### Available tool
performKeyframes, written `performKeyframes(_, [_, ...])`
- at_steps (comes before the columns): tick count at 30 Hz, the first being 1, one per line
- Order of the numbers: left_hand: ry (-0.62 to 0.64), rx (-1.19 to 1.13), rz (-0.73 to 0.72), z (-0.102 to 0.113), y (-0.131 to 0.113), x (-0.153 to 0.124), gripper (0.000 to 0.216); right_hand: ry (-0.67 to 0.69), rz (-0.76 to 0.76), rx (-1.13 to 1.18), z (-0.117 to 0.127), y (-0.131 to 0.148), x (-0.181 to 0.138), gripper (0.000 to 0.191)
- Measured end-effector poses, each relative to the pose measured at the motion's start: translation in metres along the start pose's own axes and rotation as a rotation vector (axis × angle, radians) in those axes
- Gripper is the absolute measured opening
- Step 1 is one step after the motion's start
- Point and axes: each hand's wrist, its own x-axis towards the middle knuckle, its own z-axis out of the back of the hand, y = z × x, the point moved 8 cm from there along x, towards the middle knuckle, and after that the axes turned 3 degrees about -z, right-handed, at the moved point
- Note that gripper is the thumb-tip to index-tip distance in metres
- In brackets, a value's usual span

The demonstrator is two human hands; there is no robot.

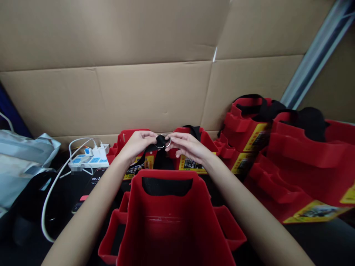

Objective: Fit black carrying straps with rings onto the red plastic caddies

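Observation:
Just beyond the far wall of a red plastic tool bin (172, 173), I work on a pair of thin metal rings (159, 147) and a black webbing strap (161, 159). My left hand (138, 145) pinches the rings and strap from the left between thumb and fingers. From the right, the fingertips of my right hand (188, 146) grip the ring edge, the other fingers loosely curled. The strap hangs behind the bin, and black webbing also shows through the slot in its far wall. Small side pockets flank the bin.
Stacked red bins (313, 155) with black straps stand at right, and more sit behind my hands. On the left are a power strip (95, 162) with chargers, a looping white cable (44, 210), a phone (97, 177) and a pale bag (22, 162). Cardboard (149, 96) forms the back wall.

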Motion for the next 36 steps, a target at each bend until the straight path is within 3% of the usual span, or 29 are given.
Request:
performKeyframes(4, [0.012,-0.004,0.011,-0.002,-0.004,-0.003,0.015,-0.017,0.122,-0.127,-0.001,0.009,-0.001,0.021])
performKeyframes(12, [-0.018,0.070,0.021,0.001,0.002,-0.002,0.014,-0.283,0.272,-0.530,0.023,0.032,-0.010,0.018])
performKeyframes(17, [-0.017,0.031,-0.020,0.004,0.004,0.001,0.017,-0.463,0.353,-0.466,0.048,0.040,-0.013,0.018])
performKeyframes(22, [0.074,0.014,-0.067,-0.002,-0.004,-0.001,0.018,-0.540,0.382,-0.418,0.054,0.043,-0.014,0.021])
performKeyframes(27, [0.206,0.033,-0.101,-0.011,-0.009,-0.005,0.032,-0.655,0.437,-0.328,0.060,0.047,-0.022,0.024])
performKeyframes(33, [0.281,0.064,-0.099,-0.015,-0.007,-0.005,0.038,-0.699,0.517,-0.184,0.067,0.050,-0.027,0.031])
performKeyframes(36, [0.301,0.112,-0.135,-0.020,-0.008,-0.006,0.041,-0.621,0.526,-0.245,0.051,0.054,-0.027,0.035])
